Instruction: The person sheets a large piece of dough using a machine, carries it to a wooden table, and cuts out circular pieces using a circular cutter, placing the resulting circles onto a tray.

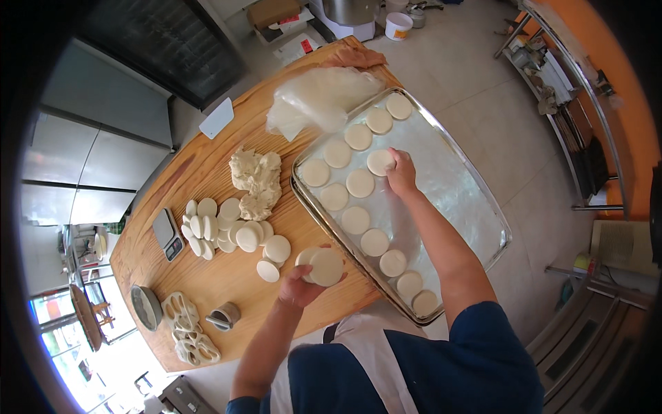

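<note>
In my left hand [298, 290] I hold a few pale dough rounds [327, 267], overlapping, above the near part of the wooden table. My right hand [401, 172] reaches over the metal baking tray [455, 186] and grips the edge of one dough round [378, 163], low over the tray; whether it touches the metal I cannot tell. Several dough rounds [359, 183] lie in rows along the tray's left side. More rounds [231, 210] sit in a loose pile on the table, beside a ragged lump of dough [255, 176].
On the wooden table [200, 148] are a plastic sheet [317, 96], a white scraper [217, 119], a digital scale [167, 233], a bowl [145, 308], cut dough scraps [187, 331] and a cup [225, 315]. A shelf rack [565, 96] stands at the right wall.
</note>
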Tool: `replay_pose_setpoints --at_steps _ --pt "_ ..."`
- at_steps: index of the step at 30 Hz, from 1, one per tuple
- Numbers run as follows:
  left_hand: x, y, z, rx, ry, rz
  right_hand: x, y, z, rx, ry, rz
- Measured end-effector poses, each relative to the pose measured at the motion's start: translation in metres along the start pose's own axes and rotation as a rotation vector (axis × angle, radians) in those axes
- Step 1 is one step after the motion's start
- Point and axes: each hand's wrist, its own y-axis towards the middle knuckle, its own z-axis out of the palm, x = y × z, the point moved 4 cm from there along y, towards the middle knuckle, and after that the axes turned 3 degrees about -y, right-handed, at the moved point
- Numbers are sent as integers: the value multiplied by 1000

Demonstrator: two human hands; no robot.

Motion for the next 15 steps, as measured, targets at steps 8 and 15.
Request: replay_pose_setpoints --at_steps 8,15 --pt "-4 66 17 44 71 39 15 -32 -3 206 391 28" --pt "-2 102 28 -133 8 132 47 -68 -21 434 754 326"
